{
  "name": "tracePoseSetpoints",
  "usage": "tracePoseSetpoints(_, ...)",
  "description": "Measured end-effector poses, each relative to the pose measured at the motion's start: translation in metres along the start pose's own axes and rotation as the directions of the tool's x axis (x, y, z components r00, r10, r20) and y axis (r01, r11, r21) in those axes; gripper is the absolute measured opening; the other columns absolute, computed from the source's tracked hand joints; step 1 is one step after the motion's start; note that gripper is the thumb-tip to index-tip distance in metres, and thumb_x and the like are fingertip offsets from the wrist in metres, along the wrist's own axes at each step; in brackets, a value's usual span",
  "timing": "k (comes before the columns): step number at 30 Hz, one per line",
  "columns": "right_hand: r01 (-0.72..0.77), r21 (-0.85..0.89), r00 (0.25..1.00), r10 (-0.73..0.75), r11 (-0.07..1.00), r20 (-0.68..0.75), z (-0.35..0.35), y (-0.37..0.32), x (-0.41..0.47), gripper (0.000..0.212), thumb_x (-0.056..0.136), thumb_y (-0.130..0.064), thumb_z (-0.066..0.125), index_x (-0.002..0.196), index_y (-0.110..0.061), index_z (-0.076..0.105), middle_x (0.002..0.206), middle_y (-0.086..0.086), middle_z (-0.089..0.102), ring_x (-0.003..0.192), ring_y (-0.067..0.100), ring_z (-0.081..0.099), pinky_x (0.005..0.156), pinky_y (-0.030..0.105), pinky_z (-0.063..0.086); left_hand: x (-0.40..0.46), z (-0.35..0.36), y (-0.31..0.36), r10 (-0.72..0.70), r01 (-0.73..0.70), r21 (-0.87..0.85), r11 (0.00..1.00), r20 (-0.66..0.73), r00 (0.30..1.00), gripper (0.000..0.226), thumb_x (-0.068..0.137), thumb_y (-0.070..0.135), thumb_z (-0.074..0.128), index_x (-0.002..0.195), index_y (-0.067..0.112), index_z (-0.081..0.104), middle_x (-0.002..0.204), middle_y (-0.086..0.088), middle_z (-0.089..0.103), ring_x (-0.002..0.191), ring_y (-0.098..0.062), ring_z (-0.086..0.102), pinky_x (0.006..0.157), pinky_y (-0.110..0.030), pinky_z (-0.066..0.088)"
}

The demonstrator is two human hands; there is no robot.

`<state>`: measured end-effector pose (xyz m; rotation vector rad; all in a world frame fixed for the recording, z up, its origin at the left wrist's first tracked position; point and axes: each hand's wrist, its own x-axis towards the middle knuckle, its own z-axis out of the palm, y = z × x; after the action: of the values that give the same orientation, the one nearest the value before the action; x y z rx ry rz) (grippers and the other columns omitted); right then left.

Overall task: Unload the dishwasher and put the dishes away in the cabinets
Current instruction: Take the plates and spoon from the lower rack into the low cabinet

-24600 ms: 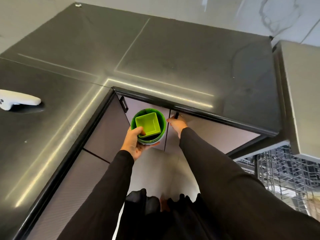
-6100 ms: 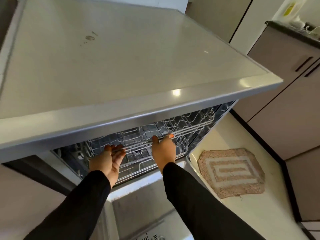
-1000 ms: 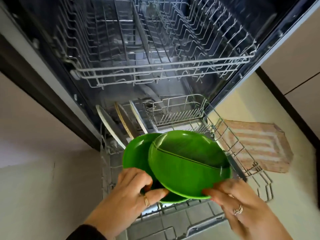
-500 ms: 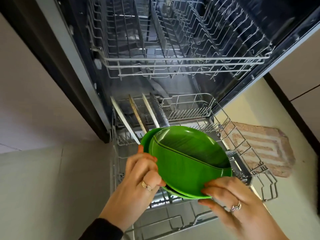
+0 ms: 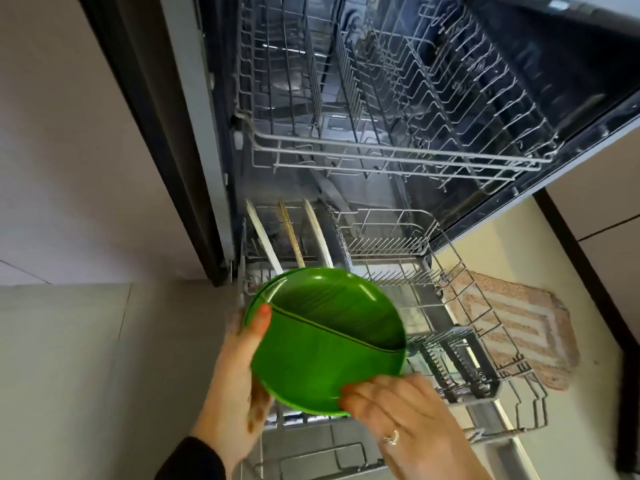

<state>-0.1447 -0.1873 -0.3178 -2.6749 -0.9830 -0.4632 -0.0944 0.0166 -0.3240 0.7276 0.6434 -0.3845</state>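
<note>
Two green plates [image 5: 325, 341] are stacked together above the pulled-out lower rack [image 5: 485, 341] of the open dishwasher. My left hand [image 5: 239, 379] grips their left rim, thumb on top. My right hand [image 5: 405, 420] holds the near rim from below. Behind the stack, three pale plates [image 5: 291, 233] and a dark speckled one [image 5: 337, 237] stand on edge in the lower rack. The upper rack [image 5: 398, 109] holds no dishes that I can see.
A grey cutlery basket [image 5: 460, 362] sits in the lower rack to the right of the green plates. A beige woven mat [image 5: 512, 323] lies on the floor at the right, next to brown cabinet fronts [image 5: 609, 216]. Light floor tiles [image 5: 86, 358] spread to the left.
The two green plates have slid together into one stack and shifted left. My left hand moved from over the rear plate's front to the stack's left rim.
</note>
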Motion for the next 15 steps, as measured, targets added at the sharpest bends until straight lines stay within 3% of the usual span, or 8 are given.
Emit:
tracePoseSetpoints(2,0.073,0.039,0.992,-0.077,0.997,0.097,0.009,0.002,0.007,0.016,0.096,-0.023,0.057,0.104,-0.024,0.071,0.104,-0.011,0.071,0.094,0.007,0.066,0.073,0.026,0.052,0.004,-0.016,0.000,-0.061,0.071,0.113,0.991,-0.089,0.994,0.058,0.070,0.028,0.075,0.124,0.014,0.057,0.113,-0.013,0.070,0.100,-0.035,0.067,0.081,-0.046,0.054)
tracePoseSetpoints(5,0.036,0.225,0.960,-0.096,0.974,0.261,0.010,0.012,0.025,0.022,0.091,-0.040,0.061,0.106,-0.027,0.070,0.106,-0.013,0.070,0.096,0.003,0.064,0.077,0.025,0.055,0.011,-0.032,0.000,-0.080,0.104,0.104,0.989,-0.211,0.974,0.026,0.084,0.004,0.061,0.109,0.013,0.063,0.099,-0.015,0.071,0.091,-0.034,0.066,0.071,-0.041,0.052)
tracePoseSetpoints(7,-0.283,0.452,0.954,0.200,0.846,0.223,0.003,0.021,0.045,0.030,0.084,-0.052,0.062,0.108,-0.034,0.067,0.109,-0.015,0.068,0.094,0.001,0.063,0.079,0.025,0.055,0.012,-0.041,0.002,-0.041,0.062,0.089,0.994,-0.228,0.973,0.025,0.086,0.000,0.055,0.108,0.011,0.063,0.096,-0.017,0.072,0.089,-0.033,0.066,0.073,-0.040,0.052)
tracePoseSetpoints(8,-0.457,0.555,0.883,0.430,0.695,0.189,0.004,0.028,0.058,0.026,0.083,-0.052,0.062,0.105,-0.037,0.066,0.106,-0.017,0.067,0.090,-0.001,0.063,0.078,0.025,0.054,0.012,-0.047,0.003,-0.026,0.045,0.080,0.996,-0.224,0.974,0.027,0.087,0.000,0.054,0.110,0.009,0.063,0.099,-0.018,0.072,0.089,-0.034,0.067,0.075,-0.042,0.053)
tracePoseSetpoints(9,-0.581,0.609,0.757,0.633,0.540,0.161,0.011,0.040,0.066,0.020,0.084,-0.047,0.062,0.103,-0.040,0.064,0.104,-0.018,0.065,0.087,-0.003,0.062,0.077,0.024,0.054,0.014,-0.054,0.002,-0.012,0.026,0.060,0.998,-0.225,0.974,0.028,0.087,0.001,0.053,0.112,0.009,0.063,0.102,-0.019,0.072,0.089,-0.035,0.068,0.076,-0.043,0.055)
tracePoseSetpoints(11,-0.761,0.521,0.540,0.822,0.385,0.180,0.038,0.070,0.083,0.026,0.091,-0.035,0.058,0.117,-0.034,0.058,0.113,-0.017,0.063,0.098,-0.005,0.060,0.089,0.022,0.050,0.016,-0.063,0.001,0.011,-0.008,0.014,1.000,-0.232,0.973,0.029,0.088,0.004,0.053,0.113,0.010,0.064,0.102,-0.016,0.073,0.085,-0.032,0.071,0.071,-0.045,0.059)
tracePoseSetpoints(13,-0.855,0.348,0.488,0.824,0.384,0.289,0.068,0.093,0.095,0.047,0.094,-0.035,0.057,0.137,-0.020,0.049,0.132,-0.005,0.058,0.119,0.009,0.055,0.098,0.021,0.039,0.017,-0.069,0.001,0.025,-0.032,-0.027,0.999,-0.230,0.973,0.030,0.087,0.006,0.054,0.116,0.010,0.063,0.101,-0.014,0.073,0.084,-0.031,0.072,0.072,-0.045,0.059)
tracePoseSetpoints(15,-0.874,0.230,0.484,0.802,0.428,0.350,0.098,0.104,0.100,0.048,0.094,-0.033,0.056,0.138,-0.014,0.050,0.133,0.002,0.058,0.121,0.019,0.055,0.093,0.017,0.036,0.018,-0.071,0.000,0.024,-0.040,-0.068,0.997,-0.225,0.974,0.035,0.087,0.007,0.054,0.122,0.006,0.059,0.109,-0.018,0.070,0.094,-0.035,0.068,0.081,-0.047,0.053)
